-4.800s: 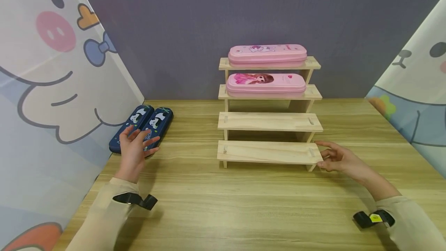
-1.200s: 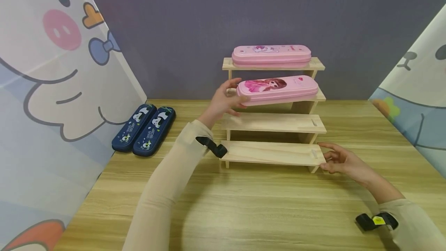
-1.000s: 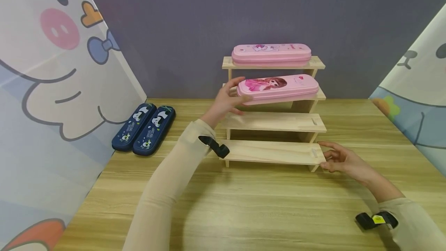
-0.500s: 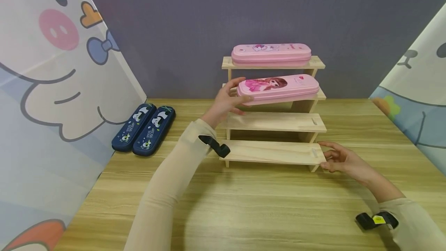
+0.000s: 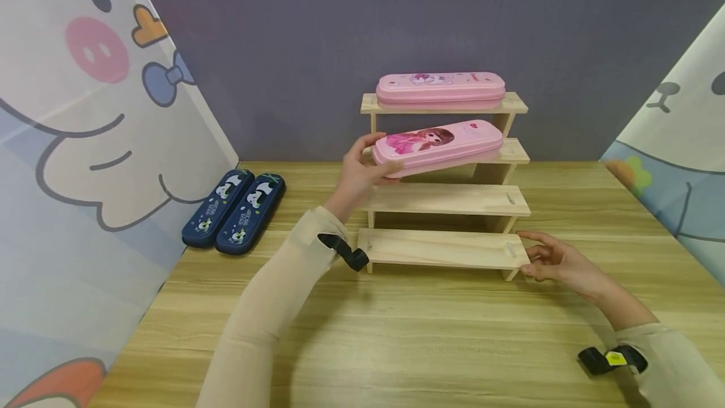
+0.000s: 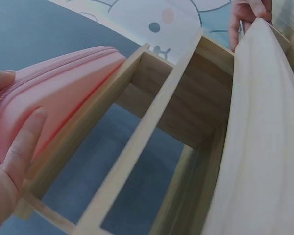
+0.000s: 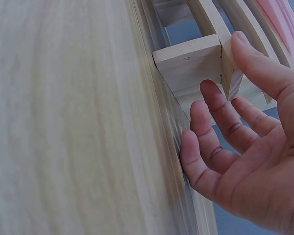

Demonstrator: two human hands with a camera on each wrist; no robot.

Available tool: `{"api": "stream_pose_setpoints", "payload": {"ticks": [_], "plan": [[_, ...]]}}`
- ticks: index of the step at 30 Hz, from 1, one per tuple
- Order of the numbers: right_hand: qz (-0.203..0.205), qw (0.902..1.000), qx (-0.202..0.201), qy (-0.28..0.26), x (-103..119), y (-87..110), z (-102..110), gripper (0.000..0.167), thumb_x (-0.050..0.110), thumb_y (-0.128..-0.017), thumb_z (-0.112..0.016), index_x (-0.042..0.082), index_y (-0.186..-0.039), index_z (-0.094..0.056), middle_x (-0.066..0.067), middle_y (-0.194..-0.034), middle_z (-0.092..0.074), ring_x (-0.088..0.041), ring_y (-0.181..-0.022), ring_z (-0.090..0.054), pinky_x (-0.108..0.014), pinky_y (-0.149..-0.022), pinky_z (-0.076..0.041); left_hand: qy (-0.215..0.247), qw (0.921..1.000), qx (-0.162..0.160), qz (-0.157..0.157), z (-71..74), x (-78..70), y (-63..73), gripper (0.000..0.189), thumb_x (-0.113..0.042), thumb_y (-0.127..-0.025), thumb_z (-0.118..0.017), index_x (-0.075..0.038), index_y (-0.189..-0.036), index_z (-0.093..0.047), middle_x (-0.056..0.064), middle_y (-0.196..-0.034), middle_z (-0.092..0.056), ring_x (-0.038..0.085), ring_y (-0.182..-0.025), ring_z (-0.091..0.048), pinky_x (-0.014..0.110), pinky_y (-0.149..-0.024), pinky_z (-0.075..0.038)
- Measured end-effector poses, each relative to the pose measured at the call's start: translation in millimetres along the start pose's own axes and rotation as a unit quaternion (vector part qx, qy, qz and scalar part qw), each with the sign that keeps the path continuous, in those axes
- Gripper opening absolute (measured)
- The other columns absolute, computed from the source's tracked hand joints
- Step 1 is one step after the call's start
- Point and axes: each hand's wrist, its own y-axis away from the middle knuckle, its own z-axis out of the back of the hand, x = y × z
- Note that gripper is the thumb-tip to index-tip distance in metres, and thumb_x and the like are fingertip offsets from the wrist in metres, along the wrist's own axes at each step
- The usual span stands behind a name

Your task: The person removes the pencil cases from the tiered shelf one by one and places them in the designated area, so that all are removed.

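My left hand (image 5: 358, 175) grips the left end of a pink pencil case (image 5: 438, 147) printed with a long-haired girl. The case is tilted, its right end higher, in front of the second tier from the top of a stepped wooden shelf (image 5: 436, 247). In the left wrist view the zip and side of the pencil case (image 6: 63, 93) show between thumb and fingers. My right hand (image 5: 566, 266) pinches the right end of the lowest tier; in the right wrist view its thumb (image 7: 255, 61) lies on the board's corner with fingertips below.
Another pink pencil case (image 5: 442, 90), with a rabbit print, lies on the top tier. Two navy panda pencil cases (image 5: 218, 206) lie side by side at the left of the wooden table (image 5: 430, 345). A grey wall (image 5: 294, 55) stands behind, cartoon panels at both sides.
My left hand, over the navy cases in the oldest frame, has taken hold of the girl-print pencil case. In the last half second it has shifted it left and tilted it more. The right hand stays put.
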Motion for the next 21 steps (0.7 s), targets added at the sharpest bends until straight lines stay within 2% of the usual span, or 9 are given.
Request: {"api": "stream_pose_setpoints", "payload": {"ticks": [4,9,21], "plan": [[0.002,1.0,0.002,-0.004,-1.1,-0.1,0.1,0.067,-0.013,-0.095,-0.056,0.036,-0.14,-0.046,0.003,-0.108,-0.068,-0.01,-0.085,-0.064,-0.024,-0.066,-0.054,-0.001,0.9997,-0.006,-0.025,9.1,2.9,8.1,0.063,0.015,-0.08,-0.075,-0.006,-0.135,-0.052,0.011,-0.129,-0.048,0.023,-0.078,-0.069,0.046,-0.069,-0.063],[0.008,0.9999,0.006,-0.006,-1.4,0.4,0.1,0.068,-0.014,-0.095,-0.055,0.035,-0.141,-0.045,0.003,-0.108,-0.068,-0.011,-0.085,-0.066,-0.024,-0.066,-0.055,0.022,0.9994,-0.008,-0.027,18.7,2.3,19.2,0.065,0.019,-0.079,-0.072,-0.004,-0.136,-0.05,0.012,-0.135,-0.044,0.024,-0.076,-0.071,0.048,-0.073,-0.061],[0.002,1.0,0.005,0.0,0.4,0.6,-0.6,0.068,-0.013,-0.095,-0.055,0.037,-0.14,-0.046,0.005,-0.109,-0.068,-0.014,-0.087,-0.067,-0.024,-0.069,-0.056,0.038,0.9974,-0.024,-0.056,36.9,0.9,39.1,0.068,0.024,-0.077,-0.07,0.001,-0.136,-0.047,0.011,-0.136,-0.043,0.024,-0.073,-0.071,0.038,-0.064,-0.063]]}}
